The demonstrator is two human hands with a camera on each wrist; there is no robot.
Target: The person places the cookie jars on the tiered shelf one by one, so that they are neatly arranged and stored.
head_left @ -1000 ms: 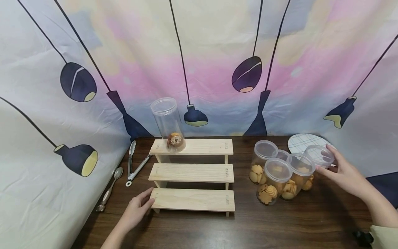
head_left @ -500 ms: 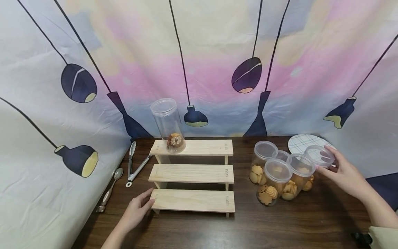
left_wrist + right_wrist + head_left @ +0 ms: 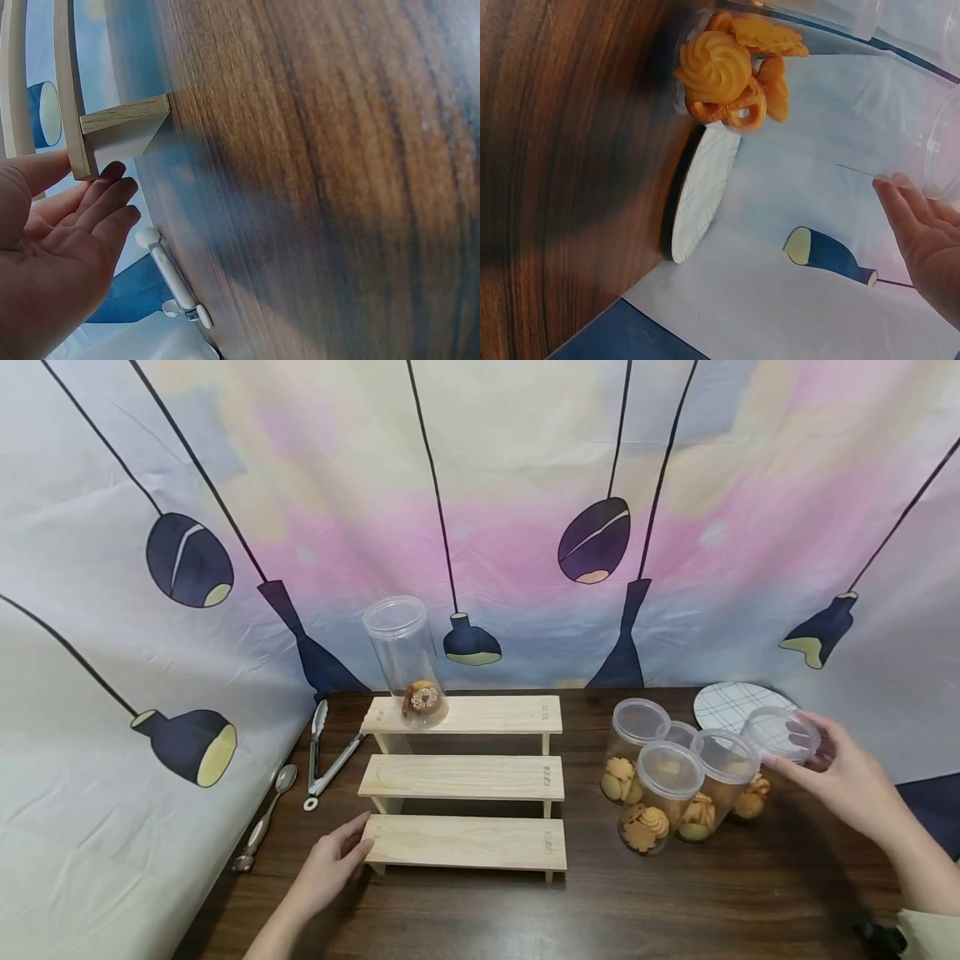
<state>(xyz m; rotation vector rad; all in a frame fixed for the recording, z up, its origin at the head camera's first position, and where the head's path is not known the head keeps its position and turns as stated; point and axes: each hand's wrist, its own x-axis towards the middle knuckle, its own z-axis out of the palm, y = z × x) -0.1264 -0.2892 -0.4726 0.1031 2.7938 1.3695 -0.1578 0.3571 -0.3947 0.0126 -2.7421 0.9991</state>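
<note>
- Head view: right hand [image 3: 851, 777] and clear jar [image 3: 780, 737] have shifted slightly rightward since the earlier frame, away from the neighbouring jars [image 3: 671, 771]; left hand [image 3: 328, 860] has stayed at the wooden rack [image 3: 461, 777]. The jar is at the right end of its group, by the plate [image 3: 735, 703], with thumb and fingers narrowed around its lid [image 3: 783, 731].
- Left wrist view: thumb and fingers hold the lowest board's end, apparently lightly; the wood looks stiff enough not to bend.
- Right wrist view: biscuits [image 3: 724, 71] sit low, so the jar is probably light and bottom-weighted. Its smooth walls look slippery, the biscuits brittle. The lid's rim should give good purchase if screwed tight; otherwise the wall below seems safer. Whether the base touches the surface [image 3: 570, 165], I cannot tell.
</note>
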